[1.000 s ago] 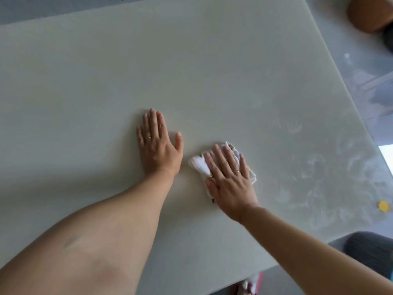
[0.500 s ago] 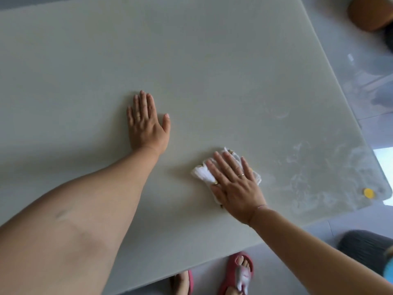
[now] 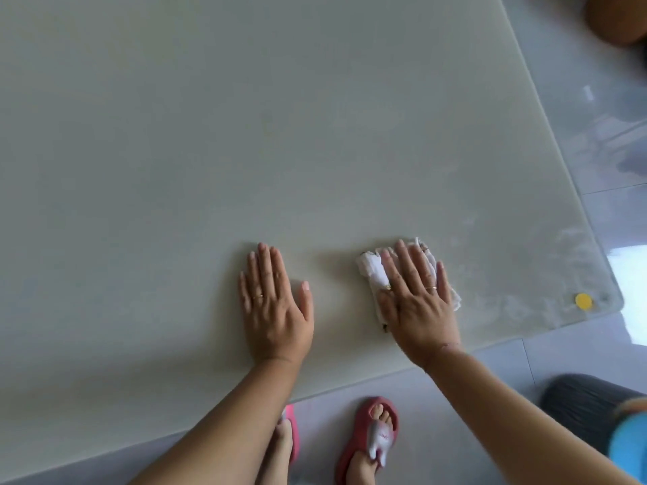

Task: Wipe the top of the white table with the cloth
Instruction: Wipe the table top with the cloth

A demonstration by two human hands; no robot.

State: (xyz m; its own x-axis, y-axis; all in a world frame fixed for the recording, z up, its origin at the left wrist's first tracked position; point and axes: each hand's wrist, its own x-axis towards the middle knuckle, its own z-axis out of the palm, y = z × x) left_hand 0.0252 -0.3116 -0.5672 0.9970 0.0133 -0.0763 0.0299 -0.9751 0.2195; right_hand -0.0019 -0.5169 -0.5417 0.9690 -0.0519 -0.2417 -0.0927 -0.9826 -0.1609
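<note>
A view from above looks down on a broad white bench [image 3: 245,134] that fills most of the scene, with its near edge running diagonally from lower left up to a rounded corner at the right.

The person's left hand [image 3: 275,309] lies flat on the bench near that edge, palm down, fingers stretched out and close together, grasping nothing. A thin ring [image 3: 258,295] sits on one finger.

Just to its right, with a strip of bare surface between them, the right hand [image 3: 418,302] presses palm down on a crumpled white cloth [image 3: 373,271]. Its fingers are spread flat over the cloth rather than curled around it. The cloth pokes out beyond the fingertips on the far side and at both sides of the hand.

Further right, toward the corner, the bench surface shows pale cloudy smears [image 3: 546,274]. A small yellow dot [image 3: 583,301] lies close to the corner.

Below the near edge, a grey tiled floor [image 3: 455,407] is visible. The person's two feet stand on it in red sandals [image 3: 371,435]; the left one is partly hidden behind the left forearm. A dark rounded object [image 3: 588,400] sits at the lower right, and a brown shape [image 3: 616,19] at the top right corner is blurred.
</note>
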